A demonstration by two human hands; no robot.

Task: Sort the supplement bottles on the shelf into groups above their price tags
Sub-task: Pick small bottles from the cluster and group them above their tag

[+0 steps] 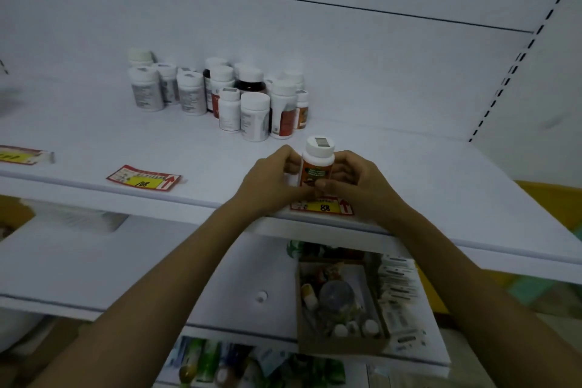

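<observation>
An orange-labelled bottle [318, 164] is held upright near the front edge of the shelf [441, 183], just behind the 88 tag [324, 207]. It is gripped from both sides: the left hand [271, 186] and the right hand [352, 186] are curled round its body, and its base is hidden by the fingers. The other bottles [220, 94] are clustered towards the back edge. The 108 tag [143, 178] is laid at the front edge, further left.

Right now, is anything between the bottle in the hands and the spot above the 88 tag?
Nothing visible does. The left hand and right hand hold the orange-label bottle right behind the 88 tag; the other bottles stand farther back and left.
</observation>
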